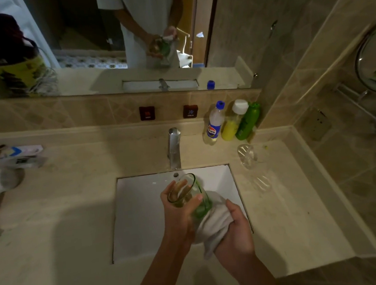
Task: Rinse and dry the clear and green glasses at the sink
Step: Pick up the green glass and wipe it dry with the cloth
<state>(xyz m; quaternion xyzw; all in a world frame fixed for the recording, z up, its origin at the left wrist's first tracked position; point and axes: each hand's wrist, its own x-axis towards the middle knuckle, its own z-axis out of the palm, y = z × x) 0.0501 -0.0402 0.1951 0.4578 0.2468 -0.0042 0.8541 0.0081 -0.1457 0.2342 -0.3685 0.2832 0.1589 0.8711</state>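
Note:
Over the white sink (143, 213), my left hand (179, 212) grips the green glass (197, 195), which tilts with its mouth toward the tap. My right hand (234, 231) clutches a white cloth (214, 225) pressed against the glass's base. The clear glass (247, 155) stands on the counter to the right of the sink, apart from both hands.
A chrome tap (174, 148) rises behind the basin. Three bottles (230, 121) stand at the back right corner. Boxes and a hair dryer (3, 181) lie on the left counter. A mirror spans the wall above.

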